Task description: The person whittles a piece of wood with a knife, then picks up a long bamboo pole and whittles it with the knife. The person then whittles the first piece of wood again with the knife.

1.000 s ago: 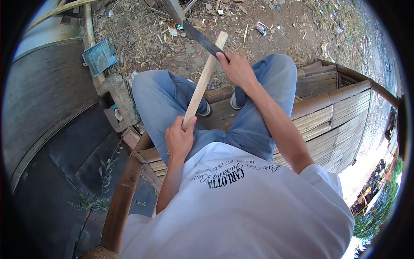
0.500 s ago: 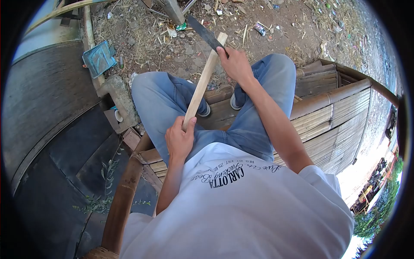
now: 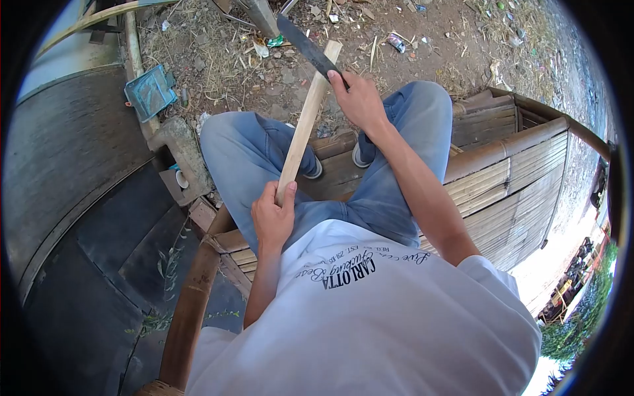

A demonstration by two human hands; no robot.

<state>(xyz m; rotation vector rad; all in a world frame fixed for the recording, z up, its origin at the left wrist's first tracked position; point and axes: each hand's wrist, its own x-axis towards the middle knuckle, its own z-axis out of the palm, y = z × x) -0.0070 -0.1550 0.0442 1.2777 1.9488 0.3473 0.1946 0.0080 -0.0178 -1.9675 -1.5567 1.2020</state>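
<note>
A pale wooden strip slants upward between my knees, its lower end in the closed fingers of my left hand. My right hand is wrapped round the handle end of a dark-bladed knife, and most of the handle is hidden by the fingers. The blade lies across the strip near its upper end and points up and left.
I sit on a bamboo bench with a bamboo rail at the left. A blue plastic tray and a concrete block lie at the left. Litter dots the dirt ground ahead. A metal post stands at the top.
The strip's upper end has shifted slightly left and up. The knife has moved a little along it, and its tip has swung slightly left since the last frame. Both hands keep their hold.
</note>
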